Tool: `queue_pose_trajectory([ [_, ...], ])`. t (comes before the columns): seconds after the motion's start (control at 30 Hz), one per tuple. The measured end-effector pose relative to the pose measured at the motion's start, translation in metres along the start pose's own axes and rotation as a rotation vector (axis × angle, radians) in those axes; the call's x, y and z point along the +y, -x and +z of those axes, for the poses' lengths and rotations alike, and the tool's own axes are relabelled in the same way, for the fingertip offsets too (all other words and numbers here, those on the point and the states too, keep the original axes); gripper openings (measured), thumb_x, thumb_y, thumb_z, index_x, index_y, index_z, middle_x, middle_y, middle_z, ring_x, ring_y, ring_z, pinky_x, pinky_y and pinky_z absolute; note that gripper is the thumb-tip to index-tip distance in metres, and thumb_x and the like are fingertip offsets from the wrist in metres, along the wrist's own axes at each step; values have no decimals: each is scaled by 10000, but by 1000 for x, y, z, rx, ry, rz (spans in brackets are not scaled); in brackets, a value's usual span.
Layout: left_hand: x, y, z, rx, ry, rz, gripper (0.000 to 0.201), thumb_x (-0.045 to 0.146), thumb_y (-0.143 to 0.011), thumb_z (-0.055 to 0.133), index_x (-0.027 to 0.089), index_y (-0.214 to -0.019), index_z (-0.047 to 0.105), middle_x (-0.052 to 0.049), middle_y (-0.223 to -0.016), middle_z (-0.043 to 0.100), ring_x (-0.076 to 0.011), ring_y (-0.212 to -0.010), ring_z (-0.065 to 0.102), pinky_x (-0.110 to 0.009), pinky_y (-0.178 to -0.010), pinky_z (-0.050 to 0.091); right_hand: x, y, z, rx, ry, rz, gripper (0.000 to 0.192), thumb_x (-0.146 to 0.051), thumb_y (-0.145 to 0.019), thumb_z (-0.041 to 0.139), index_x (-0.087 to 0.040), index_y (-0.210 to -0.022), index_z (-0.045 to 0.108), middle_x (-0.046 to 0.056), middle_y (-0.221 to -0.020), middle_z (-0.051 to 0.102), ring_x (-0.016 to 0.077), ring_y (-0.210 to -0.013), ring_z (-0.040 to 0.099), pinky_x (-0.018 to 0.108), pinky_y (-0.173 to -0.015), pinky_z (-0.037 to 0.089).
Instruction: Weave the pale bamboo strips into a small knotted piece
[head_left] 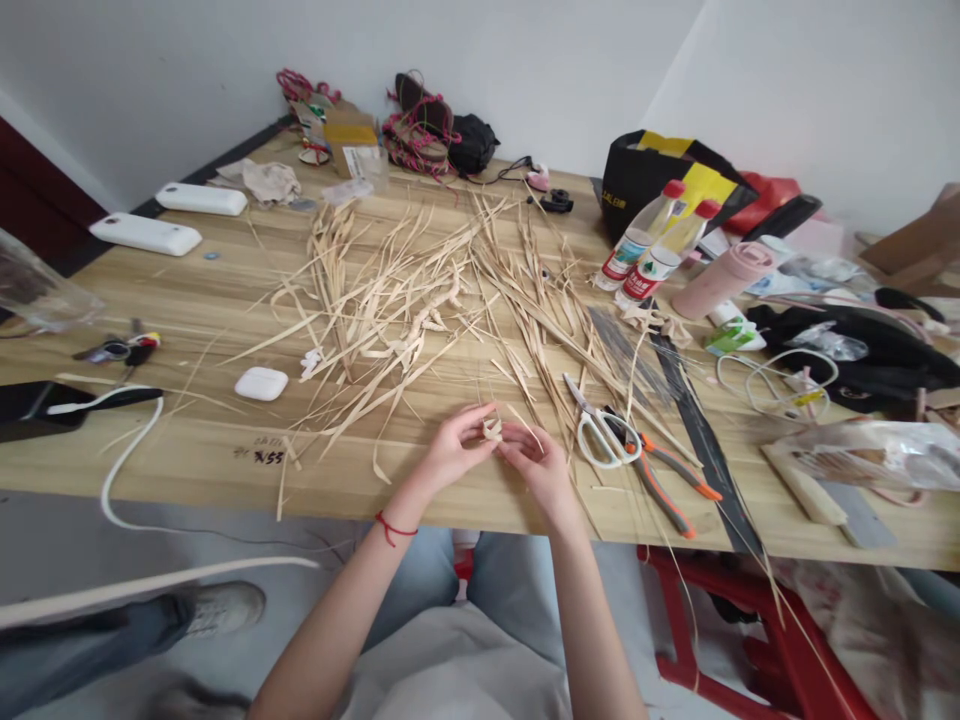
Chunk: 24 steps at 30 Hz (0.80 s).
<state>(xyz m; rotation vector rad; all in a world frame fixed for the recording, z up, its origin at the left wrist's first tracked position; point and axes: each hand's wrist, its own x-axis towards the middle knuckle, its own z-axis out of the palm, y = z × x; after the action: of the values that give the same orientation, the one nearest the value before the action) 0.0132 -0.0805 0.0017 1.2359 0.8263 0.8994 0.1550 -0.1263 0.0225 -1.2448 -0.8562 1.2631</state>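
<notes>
Between the fingertips of my two hands is a small piece woven from pale straw strips (491,430), held just above the table's front edge. My left hand (457,445) is closed on its left side, with a red string at the wrist. On the other side, the fingers of my right hand (536,462) pinch it, and a loose strip end sticks up past them. Beyond my hands, many loose straw strips (405,280) lie spread in a tangle. Among them rests a woven straw figure (431,318).
White-handled scissors (609,438) and orange-handled pliers (664,480) lie right of my hands. Two bottles (649,250), a pink tumbler (724,280) and a black bag (630,180) stand farther right. At left are a white earbud case (261,383) and a cable (120,470).
</notes>
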Motion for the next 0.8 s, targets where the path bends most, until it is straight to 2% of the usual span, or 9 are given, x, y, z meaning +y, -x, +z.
queue_pose_trajectory([
  [0.37, 4, 1, 1, 4, -11, 11, 563, 133, -710, 647, 168, -1257, 519, -127, -1317, 503, -235, -1106, 562, -390, -970, 455, 2, -2, -1, 92, -48, 65, 331, -277, -541, 803, -151, -808, 653, 54, -767, 705, 194, -696, 667, 348, -713, 538],
  [0.5, 7, 1, 1, -2, -5, -2, 569, 96, -697, 636, 162, -1250, 522, -124, -1320, 502, -231, -1130, 545, -381, -986, 438, 6, -2, -4, 45, 43, 73, 319, -310, -568, 786, -152, -810, 651, 60, -783, 699, 182, -684, 652, 316, -658, 527],
  [0.7, 11, 1, 1, -9, 24, -10, 566, 119, -700, 655, 176, -1247, 522, -108, -1333, 495, -222, -1141, 536, -371, -991, 430, 8, -6, -5, 33, 119, 15, 322, -351, -607, 755, -171, -846, 638, 51, -791, 691, 180, -736, 641, 311, -705, 493],
  [0.8, 12, 1, 1, -2, 35, -21, 566, 137, -704, 663, 184, -1249, 519, -102, -1336, 491, -210, -1112, 552, -357, -972, 445, 6, -7, -5, 21, 184, 8, 285, -384, -643, 724, -163, -801, 637, 50, -765, 678, 171, -705, 622, 298, -680, 475],
])
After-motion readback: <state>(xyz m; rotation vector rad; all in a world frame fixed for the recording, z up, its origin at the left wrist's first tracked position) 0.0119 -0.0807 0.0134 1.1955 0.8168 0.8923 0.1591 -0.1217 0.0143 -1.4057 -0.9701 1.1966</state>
